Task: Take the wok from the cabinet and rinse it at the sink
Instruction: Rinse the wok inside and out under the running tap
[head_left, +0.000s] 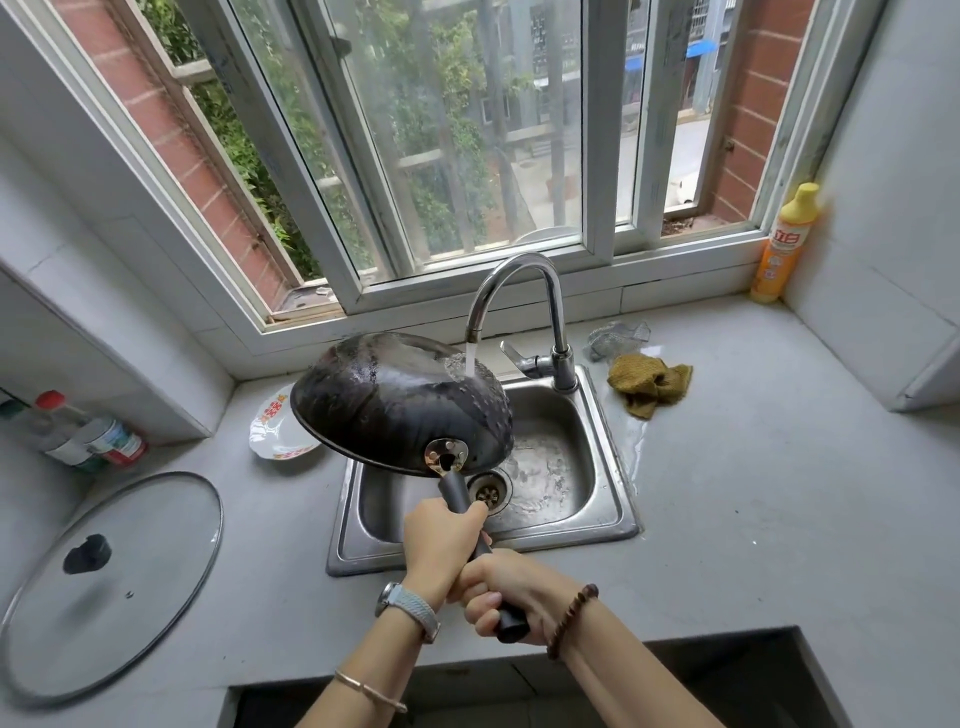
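Wok (400, 410): black, underside up, tilted over the sink (613, 457); water from the tap (519, 291) strikes its 1 o'clock edge.
Hands: left hand (441, 540) and right hand (511, 587) both grip the wok handle, 6 o'clock.
Glass lid (109, 582): flat on the desk (753, 467), 8 o'clock.

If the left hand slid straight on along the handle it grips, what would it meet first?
Likely the metal bracket joining the handle to the wok; the left hand grips just below it.

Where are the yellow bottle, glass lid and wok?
Yellow plastic bottle (779, 249): head view, its label.
Round glass lid (150, 597): head view, its pane.
Black metal wok (384, 400): head view, its underside.
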